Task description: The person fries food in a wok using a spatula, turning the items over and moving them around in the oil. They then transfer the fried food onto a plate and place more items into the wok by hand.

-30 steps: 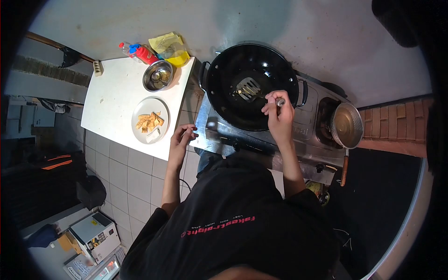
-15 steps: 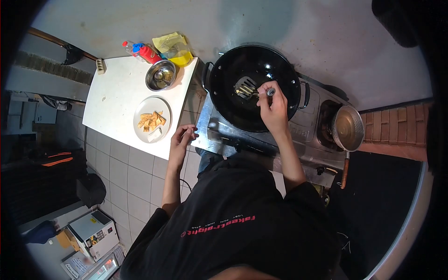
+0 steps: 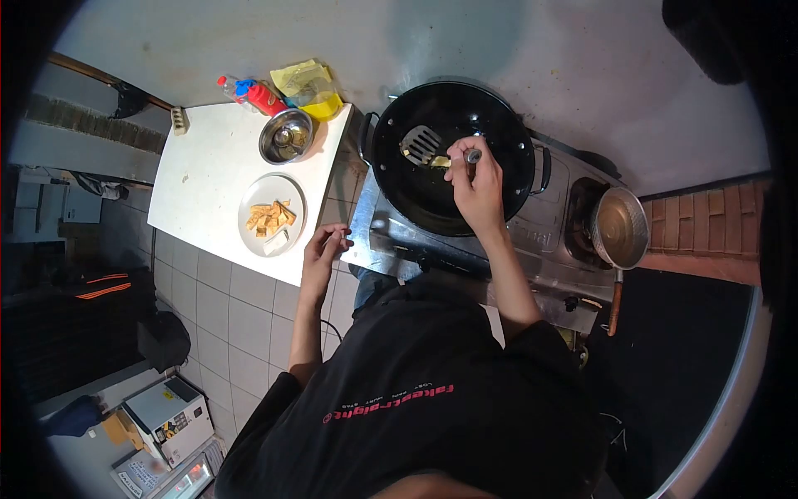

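My right hand (image 3: 477, 183) is closed round the handle of a slotted spatula (image 3: 421, 144) over a large black wok (image 3: 424, 200). The spatula's head is at the wok's left side, with small yellowish pieces beside it. Between the white table and the stove, my left hand (image 3: 326, 249) hangs with its fingers curled, near a small reddish thing at the fingertips that is too small to name. A plate (image 3: 247, 200) with golden fried pieces (image 3: 268, 218) and a white piece lies on the table, left of that hand.
On the white table (image 3: 195, 158) stand a metal bowl (image 3: 268, 147), a red bottle (image 3: 266, 98) and a yellow packet (image 3: 325, 106). A saucepan (image 3: 620, 226) with a wooden handle sits on the stove's right burner, its handle pointing towards me.
My right hand has moved slightly left and up, and the spatula's head has shifted the same way inside the wok. My left hand has stayed in place.
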